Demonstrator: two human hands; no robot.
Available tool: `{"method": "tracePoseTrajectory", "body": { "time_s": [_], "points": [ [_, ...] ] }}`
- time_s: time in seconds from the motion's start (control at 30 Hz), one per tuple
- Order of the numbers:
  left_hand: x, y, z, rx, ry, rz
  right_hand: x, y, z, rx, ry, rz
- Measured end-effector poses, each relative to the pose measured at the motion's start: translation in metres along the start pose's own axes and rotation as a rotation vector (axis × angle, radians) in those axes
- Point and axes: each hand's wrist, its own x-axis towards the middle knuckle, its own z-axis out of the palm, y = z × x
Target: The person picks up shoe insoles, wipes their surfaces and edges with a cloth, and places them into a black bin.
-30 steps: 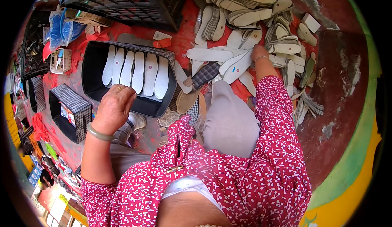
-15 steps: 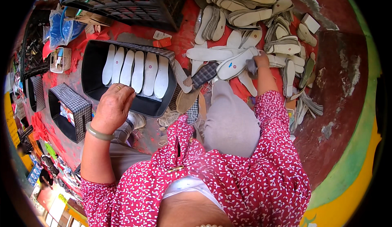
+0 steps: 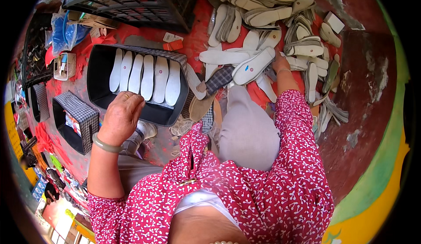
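Observation:
My left hand (image 3: 124, 115), wearing a ring and a bangle, hangs over the near edge of a black-lined fabric box (image 3: 98, 84). Its fingers are bent and drawn together; whatever they may hold is hidden. In the box a row of white shoe insoles (image 3: 148, 75) lies side by side, some with a small red mark. On the right, my right hand (image 3: 281, 63) reaches into a heap of insoles, next to a white insole (image 3: 254, 67) with a blue mark. Its fingers are largely hidden, so I cannot see what they touch.
Stacks of insoles (image 3: 267, 17) cover the red cloth at the far right. A black plastic crate (image 3: 131, 3) stands at the back. Left of the box are a small white basket (image 3: 65, 66) and a smaller checked box (image 3: 90, 125). My grey-trousered knee (image 3: 247, 130) rises between my arms.
My right hand has moved slightly away from me, deeper among the insoles. The grey cloth-like piece under it no longer shows. My left hand has stayed almost still.

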Motion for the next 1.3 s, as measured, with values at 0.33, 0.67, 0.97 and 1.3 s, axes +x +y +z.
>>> {"method": "tracePoseTrajectory", "body": {
  "time_s": [0.33,0.67,0.97,1.3],
  "points": [
    [0.001,0.002,0.001,0.000,-0.008,-0.006,0.004,-0.014,0.002,-0.004,0.079,0.015],
    [0.002,0.001,0.000,-0.011,0.000,0.000,0.011,-0.007,0.013,0.109,0.192,-0.109],
    [0.002,0.000,0.000,-0.022,0.014,0.012,0.016,-0.002,0.018,0.139,0.429,-0.186],
    [0.000,0.001,-0.003,-0.023,0.015,0.009,0.024,0.006,0.007,0.286,0.323,-0.125]
  ]
}}
